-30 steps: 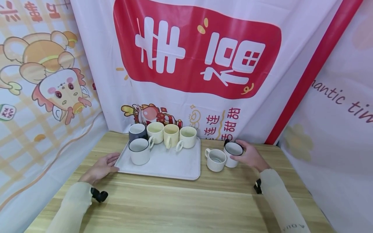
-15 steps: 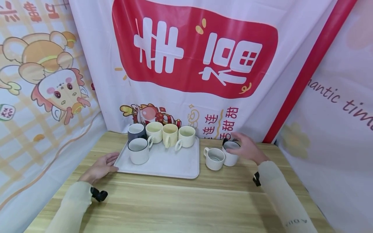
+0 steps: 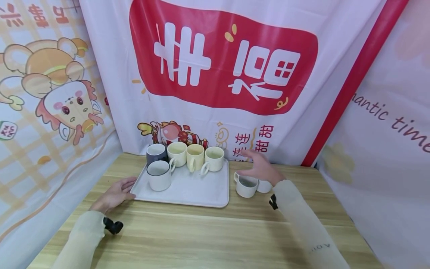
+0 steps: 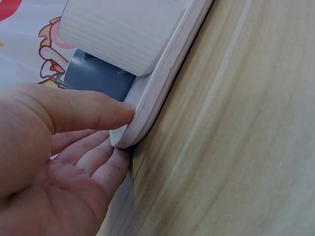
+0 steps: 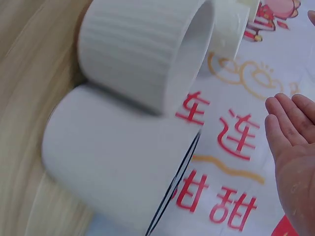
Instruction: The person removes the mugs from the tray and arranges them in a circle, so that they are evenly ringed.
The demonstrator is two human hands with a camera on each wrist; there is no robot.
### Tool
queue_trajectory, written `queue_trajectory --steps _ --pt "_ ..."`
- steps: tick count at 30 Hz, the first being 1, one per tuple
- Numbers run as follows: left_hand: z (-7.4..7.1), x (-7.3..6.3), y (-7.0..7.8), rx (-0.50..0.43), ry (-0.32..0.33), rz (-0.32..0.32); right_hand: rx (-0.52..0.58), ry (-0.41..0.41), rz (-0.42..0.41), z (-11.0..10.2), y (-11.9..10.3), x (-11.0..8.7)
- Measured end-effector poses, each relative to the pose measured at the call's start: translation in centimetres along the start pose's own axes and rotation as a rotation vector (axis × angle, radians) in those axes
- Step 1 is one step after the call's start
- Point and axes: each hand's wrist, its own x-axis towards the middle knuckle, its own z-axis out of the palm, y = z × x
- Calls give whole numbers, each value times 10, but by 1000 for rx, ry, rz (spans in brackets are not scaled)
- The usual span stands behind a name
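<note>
My left hand (image 3: pixel 117 194) holds the left front corner of a white tray (image 3: pixel 198 192); in the left wrist view its thumb lies on the tray rim (image 4: pixel 165 78) with fingers beneath the corner. My right hand (image 3: pixel 262 169) is above two mugs right of the tray, fingers extended, holding nothing. One is a low ribbed off-white mug (image 3: pixel 246 189), its handle to the left. Close beside it, a white mug (image 3: pixel 265 186) with a dark rim is mostly covered by the hand; the right wrist view shows this white mug (image 5: pixel 113 152) standing apart from the palm.
Along the tray's back stand a dark blue-grey mug (image 3: pixel 156 154), a cream mug (image 3: pixel 178 155), a yellow mug (image 3: pixel 195 158) and a pale mug (image 3: pixel 214 160). A dark-rimmed white mug (image 3: pixel 159 181) stands at the tray's left. A printed curtain (image 3: pixel 223 67) hangs behind the table (image 3: pixel 188 239).
My right hand has let go of the dark-rimmed white mug, risen and moved left over the low ribbed mug. My left hand has stayed at the tray corner.
</note>
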Motion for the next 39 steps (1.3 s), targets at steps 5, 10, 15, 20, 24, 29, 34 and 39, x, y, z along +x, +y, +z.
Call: queue_trajectory --steps 5,10,15,20,24,29,34,39 --pt "-1 0 -1 10 4 9 -2 -18 -71 23 -20 19" --pt "1 0 2 13 6 6 36 -65 -61 45 -45 33" --pt "1 0 4 1 0 4 47 -80 -90 68 -66 46" --pt "0 1 2 4 3 0 53 -94 -132 91 -87 61" --pt "-1 1 1 0 -1 4 70 -120 -144 112 -102 73" --pt "-2 1 1 -7 3 0 82 -90 -162 140 -117 85" --pt "-1 1 -2 1 4 8 131 -28 -134 167 -126 91" --pt "-1 1 -4 3 1 21 183 18 -93 189 -136 96"
